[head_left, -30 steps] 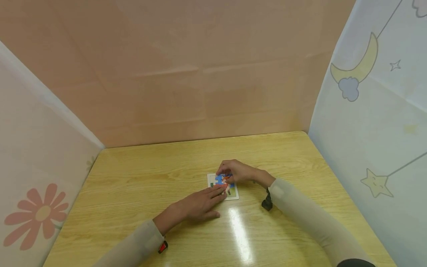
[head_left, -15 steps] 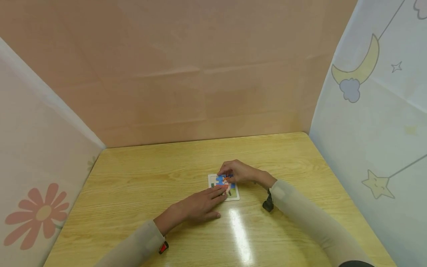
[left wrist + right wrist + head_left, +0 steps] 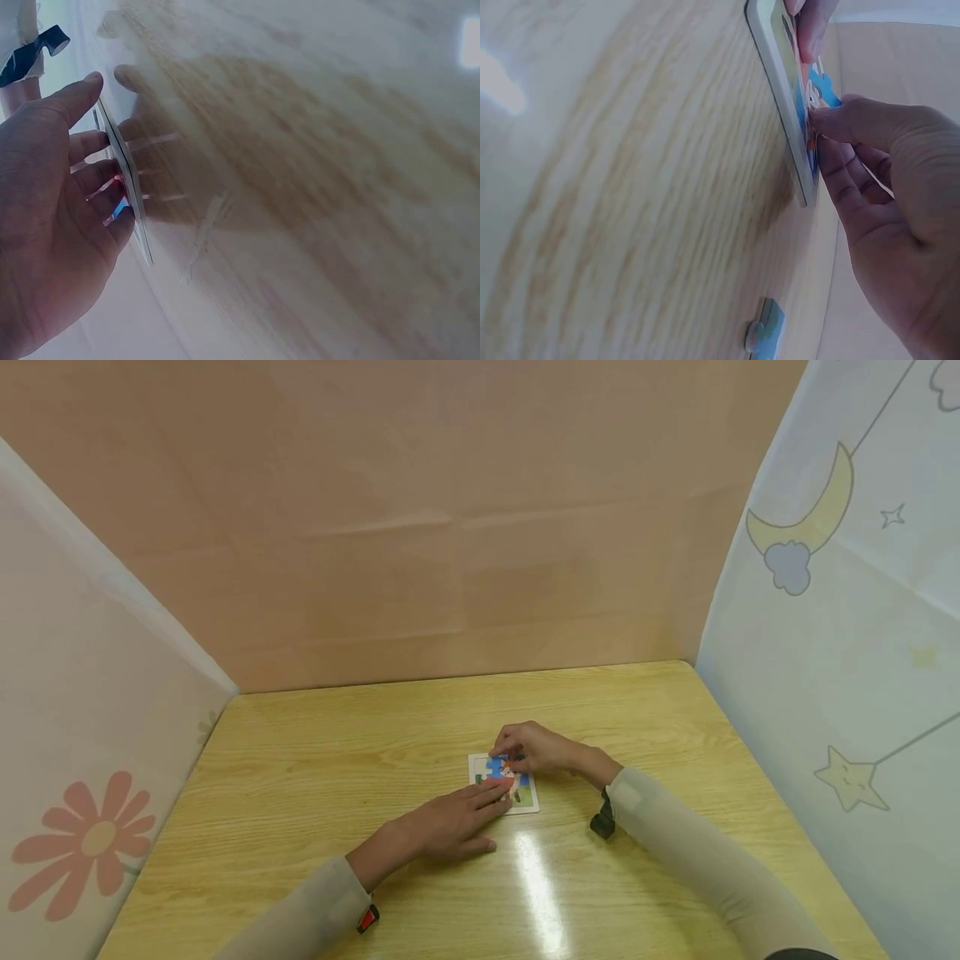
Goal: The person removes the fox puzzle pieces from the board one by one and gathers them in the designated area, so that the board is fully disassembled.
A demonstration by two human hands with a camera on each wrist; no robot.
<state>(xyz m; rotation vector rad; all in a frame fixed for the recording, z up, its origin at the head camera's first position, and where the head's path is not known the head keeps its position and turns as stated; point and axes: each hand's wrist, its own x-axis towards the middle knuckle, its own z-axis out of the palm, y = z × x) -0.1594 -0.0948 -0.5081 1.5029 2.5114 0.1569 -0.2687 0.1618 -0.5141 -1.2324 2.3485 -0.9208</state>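
A small jigsaw puzzle board [image 3: 535, 807] with a pale frame and a fox picture lies flat on the table. My left hand [image 3: 456, 822] rests with extended fingers over its lower left part, the thumb apart on the table side. At the upper edge my right hand [image 3: 538, 748] pinches a blue puzzle piece [image 3: 824, 88] between thumb and fingertips, close over the board. Part of that piece is hidden behind the thumb in the right wrist view. From the left wrist view, the left fingers [image 3: 97, 176] lie along the board's edge.
A loose blue-green puzzle piece [image 3: 769, 330] lies on the wooden table [image 3: 337, 735], near the right wrist. A tan cloth wall [image 3: 450, 568] stands behind the table, with pale printed walls at left and right. Light glares off the tabletop in front of the board.
Both hands keep nearly the same places on the board. The whole head view shifts very slightly.
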